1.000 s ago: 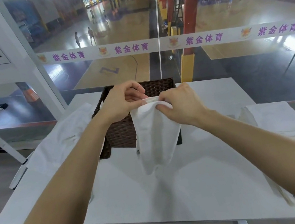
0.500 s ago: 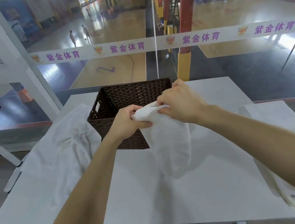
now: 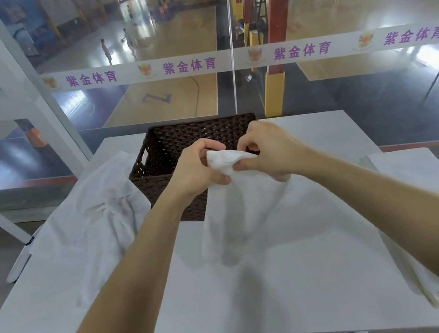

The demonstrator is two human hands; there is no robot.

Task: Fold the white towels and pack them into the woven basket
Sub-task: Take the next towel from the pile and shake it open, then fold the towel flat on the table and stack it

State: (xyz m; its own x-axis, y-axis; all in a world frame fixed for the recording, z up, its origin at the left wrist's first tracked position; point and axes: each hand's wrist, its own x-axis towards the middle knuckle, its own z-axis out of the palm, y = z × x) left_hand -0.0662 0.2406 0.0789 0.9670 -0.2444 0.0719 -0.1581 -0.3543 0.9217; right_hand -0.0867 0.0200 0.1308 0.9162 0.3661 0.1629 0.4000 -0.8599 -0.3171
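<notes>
I'm watching both hands raised over the table (image 3: pixel 292 285), close together in front of the basket (image 3: pixel 168 149). The left hand (image 3: pixel 195 170) pinches the bunched top edge of a towel (image 3: pixel 237 207), thumb underneath and fingers (image 3: pixel 210 146) curled over the cloth. The right hand (image 3: pixel 268 151) grips the same edge just beside it, with the thumb pressed on the near face and the other fingers curled behind. The two hands nearly touch.

The towel hangs from that gathered edge in soft vertical folds and covers the basket's near right corner. Its lower end reaches down to the table, though I cannot tell whether it touches.

The basket is dark brown, woven and rectangular, and stands at the far middle of the table. What I can see of its inside is bare weave; the hands hide the rest.

A loose towel (image 3: pixel 98 217) lies spread and wrinkled on the left of the table, up against the basket's left wall. A stack (image 3: pixel 413 173) of folded towels sits at the table's right edge, well apart from the basket. Another cloth (image 3: pixel 417 278) drapes over that edge nearer to me.

Beyond the table is a glass wall with a white band (image 3: pixel 189 66) printed in purple characters, and through it I see a sports court.
</notes>
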